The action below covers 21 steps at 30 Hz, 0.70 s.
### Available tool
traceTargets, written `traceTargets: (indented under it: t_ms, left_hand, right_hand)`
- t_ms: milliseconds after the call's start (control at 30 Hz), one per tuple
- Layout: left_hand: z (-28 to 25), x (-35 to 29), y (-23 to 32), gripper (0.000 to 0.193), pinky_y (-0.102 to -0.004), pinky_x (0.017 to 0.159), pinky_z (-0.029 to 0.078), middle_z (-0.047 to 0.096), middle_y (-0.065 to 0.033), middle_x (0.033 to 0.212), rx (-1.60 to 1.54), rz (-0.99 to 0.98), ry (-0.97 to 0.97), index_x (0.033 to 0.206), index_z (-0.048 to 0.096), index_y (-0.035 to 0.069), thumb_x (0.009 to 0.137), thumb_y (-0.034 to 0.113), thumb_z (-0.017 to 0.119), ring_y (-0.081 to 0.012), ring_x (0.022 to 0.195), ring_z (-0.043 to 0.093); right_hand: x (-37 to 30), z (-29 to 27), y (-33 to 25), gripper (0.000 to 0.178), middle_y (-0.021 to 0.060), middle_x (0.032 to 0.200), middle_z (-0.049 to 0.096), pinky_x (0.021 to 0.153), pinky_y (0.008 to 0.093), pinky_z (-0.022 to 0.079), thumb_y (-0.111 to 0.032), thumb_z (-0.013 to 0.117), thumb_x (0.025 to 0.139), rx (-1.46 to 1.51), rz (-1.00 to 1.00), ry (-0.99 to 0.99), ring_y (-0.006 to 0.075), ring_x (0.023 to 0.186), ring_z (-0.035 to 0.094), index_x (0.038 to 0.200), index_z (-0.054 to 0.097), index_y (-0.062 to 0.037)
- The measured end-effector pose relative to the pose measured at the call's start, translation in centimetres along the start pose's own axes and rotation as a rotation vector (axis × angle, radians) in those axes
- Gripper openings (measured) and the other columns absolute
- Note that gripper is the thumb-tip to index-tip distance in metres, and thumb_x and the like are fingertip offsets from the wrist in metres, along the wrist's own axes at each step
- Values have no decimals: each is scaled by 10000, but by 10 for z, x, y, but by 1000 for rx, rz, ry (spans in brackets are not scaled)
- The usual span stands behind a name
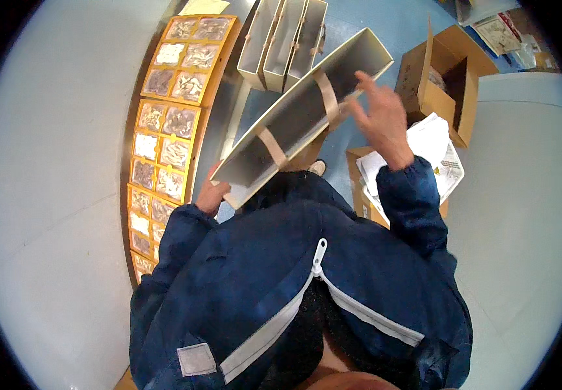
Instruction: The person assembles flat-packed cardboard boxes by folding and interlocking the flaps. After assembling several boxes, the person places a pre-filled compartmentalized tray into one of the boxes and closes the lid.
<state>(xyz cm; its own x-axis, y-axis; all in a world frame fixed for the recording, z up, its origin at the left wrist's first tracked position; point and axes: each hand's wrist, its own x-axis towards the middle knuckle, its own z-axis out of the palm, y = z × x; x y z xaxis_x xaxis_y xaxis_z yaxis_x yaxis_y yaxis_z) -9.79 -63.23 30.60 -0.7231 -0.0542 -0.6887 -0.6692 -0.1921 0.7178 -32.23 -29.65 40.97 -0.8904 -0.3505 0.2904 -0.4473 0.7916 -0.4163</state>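
A long, narrow open box (300,116) with cream edges and a grey inside hangs slanted in front of me, its far end up to the right. Two beige ribbons, a nearer one (272,148) and a farther one (325,94), cross its opening. My left hand (212,195) is closed around the box's near left corner, with some fingers hidden by the wall. Over the far right part of the long side, my right hand (385,120) has its fingers apart, close to the farther ribbon. Whether its fingertips touch the box I cannot tell.
Similar narrow boxes (285,45) stand together at the far side. Along the left, yellow trays (196,133) hold clear-wrapped packs in compartments. At right are an open cardboard box (440,101) and a white basket (455,170) with papers (429,138).
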Motion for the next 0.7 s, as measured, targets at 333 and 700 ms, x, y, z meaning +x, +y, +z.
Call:
traceTargets:
  t_ms: [333, 700]
  left_hand:
    - [32, 124, 56, 599, -321, 893, 402, 538, -177, 1139, 421, 220, 53, 1289, 369, 71, 708, 10, 503, -285, 1040, 529]
    - [89, 199, 86, 593, -367, 908, 398, 528, -246, 1144, 580, 156, -188, 1285, 348, 72, 715, 99, 509, -366, 1076, 516]
  right_hand:
    - [65, 63, 72, 384, 104, 674, 589, 504, 333, 434, -366, 572, 816, 443, 776, -575, 204, 564, 557, 954, 567, -8]
    - [125, 2, 74, 397, 47, 750, 653, 422, 209, 245, -370, 413, 902, 1128, 688, -569, 41, 462, 302, 1117, 603, -96]
